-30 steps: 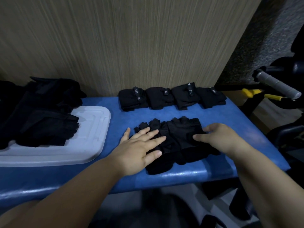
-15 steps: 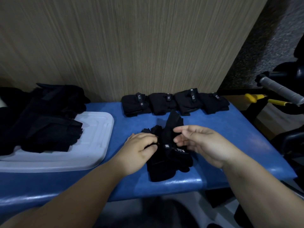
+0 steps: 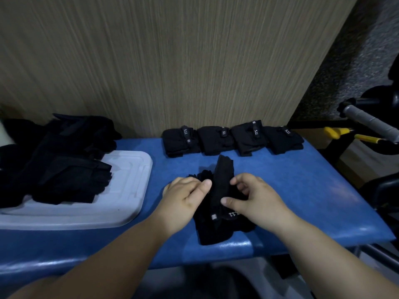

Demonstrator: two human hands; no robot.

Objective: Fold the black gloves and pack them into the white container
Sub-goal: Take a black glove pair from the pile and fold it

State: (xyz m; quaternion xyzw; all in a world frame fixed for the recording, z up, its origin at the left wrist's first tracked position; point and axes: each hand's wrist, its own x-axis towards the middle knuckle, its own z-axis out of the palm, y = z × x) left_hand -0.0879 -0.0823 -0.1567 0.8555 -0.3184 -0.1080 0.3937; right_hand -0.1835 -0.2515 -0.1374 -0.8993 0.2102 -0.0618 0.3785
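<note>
- The person's left hand (image 3: 186, 198) and right hand (image 3: 254, 198) worked a pair of black gloves (image 3: 220, 212) lying near the front edge of the blue padded bench (image 3: 302, 190).
- The left hand's fingers were curled together and pressed on the pair's left side; the right hand's fingers pinched the other side, with a strip of the fabric (image 3: 224, 169) standing up between the two hands.
- Four folded bundles (image 3: 232, 138) sat in a row along the wall, and a heap of unfolded gloves (image 3: 56, 160) rested on the white lid-like tray (image 3: 129, 180). The white container itself could not be made out for certain.
- The raised strip would probably spring open if either hand let go before it was wrapped and tucked.
- The pair lay close to the bench edge, so a careless pull toward the body might drag it off.
</note>
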